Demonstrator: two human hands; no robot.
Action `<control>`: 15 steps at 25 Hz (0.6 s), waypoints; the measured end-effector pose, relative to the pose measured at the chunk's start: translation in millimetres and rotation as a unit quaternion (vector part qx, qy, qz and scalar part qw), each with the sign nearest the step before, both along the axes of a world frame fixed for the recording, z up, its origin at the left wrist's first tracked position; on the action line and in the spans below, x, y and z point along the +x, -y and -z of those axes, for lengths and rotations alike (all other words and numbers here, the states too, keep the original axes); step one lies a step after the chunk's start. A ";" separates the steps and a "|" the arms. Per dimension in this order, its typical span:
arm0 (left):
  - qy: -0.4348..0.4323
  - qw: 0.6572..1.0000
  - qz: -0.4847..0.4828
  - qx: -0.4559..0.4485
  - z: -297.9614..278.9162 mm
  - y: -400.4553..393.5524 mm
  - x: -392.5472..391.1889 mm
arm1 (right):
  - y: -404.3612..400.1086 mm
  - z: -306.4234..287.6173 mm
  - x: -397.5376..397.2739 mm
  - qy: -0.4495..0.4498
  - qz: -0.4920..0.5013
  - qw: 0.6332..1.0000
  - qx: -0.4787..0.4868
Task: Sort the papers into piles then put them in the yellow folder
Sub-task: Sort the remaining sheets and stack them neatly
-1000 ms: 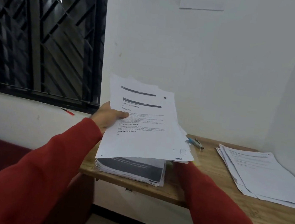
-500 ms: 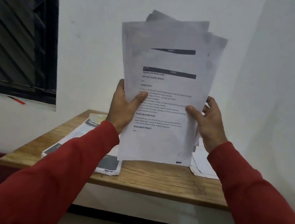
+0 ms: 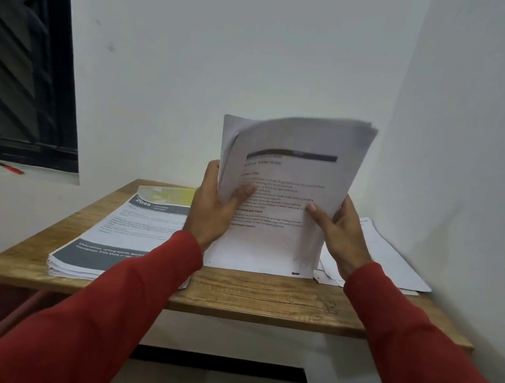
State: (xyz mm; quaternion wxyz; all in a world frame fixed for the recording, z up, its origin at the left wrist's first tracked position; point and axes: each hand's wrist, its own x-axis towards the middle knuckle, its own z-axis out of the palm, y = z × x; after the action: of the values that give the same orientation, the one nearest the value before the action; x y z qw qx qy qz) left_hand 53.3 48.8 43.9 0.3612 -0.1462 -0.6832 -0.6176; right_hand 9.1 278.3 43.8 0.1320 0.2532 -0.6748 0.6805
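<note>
A sheaf of white printed papers [image 3: 278, 201] stands on its bottom edge on the wooden table [image 3: 257, 297] at centre frame, its top curling over toward the right and blurred. The front sheet carries a black header bar and bold headings over small text. The left hand [image 3: 214, 209] grips the sheaf's left edge, thumb across the front; the right hand [image 3: 339, 234] grips the right edge likewise. The tabletop is matte brown plank with visible grain. At left lies a thick flat stack of printed sheets [image 3: 121, 239] with grey bands; at right, loose white sheets [image 3: 388, 265] fan against the white wall [image 3: 472, 154]. Both sleeves [image 3: 108, 317] are red knit.
</note>
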 end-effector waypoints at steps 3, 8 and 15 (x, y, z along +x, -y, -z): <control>-0.029 0.999 -0.043 0.006 -20.7 -2.7 -4.9 | 6.4 -18.0 -5.1 -0.023 0.019 1.000 0.002; -0.023 0.998 -0.060 0.023 -17.8 2.0 -10.1 | 4.8 -19.4 -9.4 0.001 0.008 1.000 0.030; 0.055 0.997 -0.052 -0.015 17.1 10.3 -28.9 | 8.7 15.5 -25.5 0.043 -0.043 0.998 0.022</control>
State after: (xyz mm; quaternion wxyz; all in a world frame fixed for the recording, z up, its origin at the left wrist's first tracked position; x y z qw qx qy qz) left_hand 24.4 38.5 26.8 0.3525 -0.0811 -0.7178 -0.5950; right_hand -16.4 269.7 28.4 0.0680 0.2559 -0.6834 0.6804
